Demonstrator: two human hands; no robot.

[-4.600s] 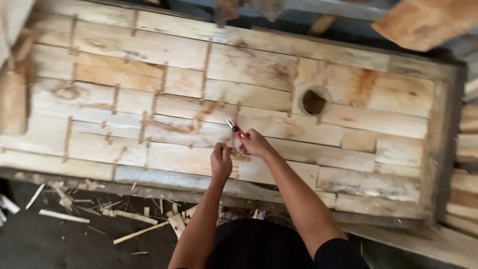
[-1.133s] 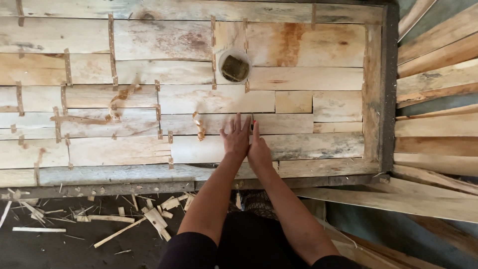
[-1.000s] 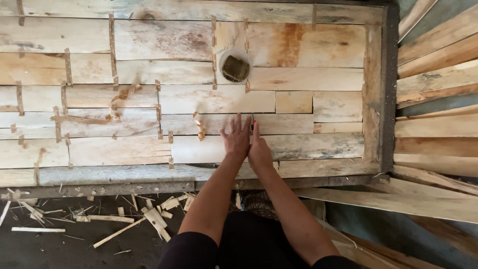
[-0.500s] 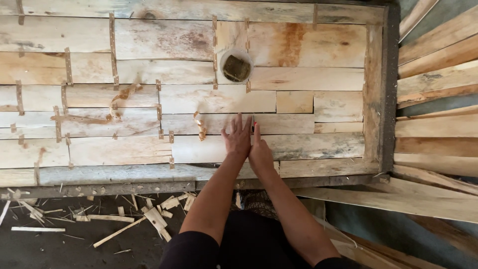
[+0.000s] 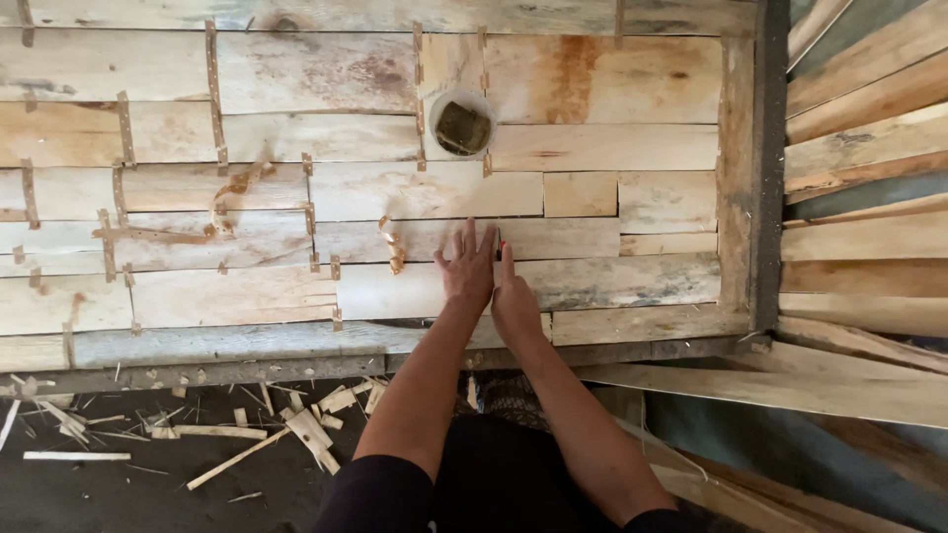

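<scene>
1. Two bare hands, side by side and touching, on one large wooden panel (image 5: 592,79); left hand (image 5: 468,268) flat on the boards with fingers (image 5: 468,237) spread apart, gripping nothing; right hand (image 5: 513,296) just beside it, index finger stretched forward, the rest too hidden to tell whether curled; a small red-tipped dark object (image 5: 499,243) between the two hands, hold on it impossible to judge.
2. One round hole (image 5: 462,128) in the panel, beyond the hands; something dark and brownish inside, not identifiable.
3. One curled strip of tape (image 5: 393,247) just left of the left hand; many short brown tape pieces (image 5: 210,79) across the seams, too many to count surely.
4. Panel made of pale boards in rows, framed by a darker border (image 5: 739,178) at the right; laid on a desk (image 5: 247,370) with a grey front edge.
5. Dark floor (image 5: 99,494) below, strewn with wood splinters and offcuts (image 5: 306,429).
6. Stack of long planks (image 5: 869,237) to the right, well apart from the hands.
</scene>
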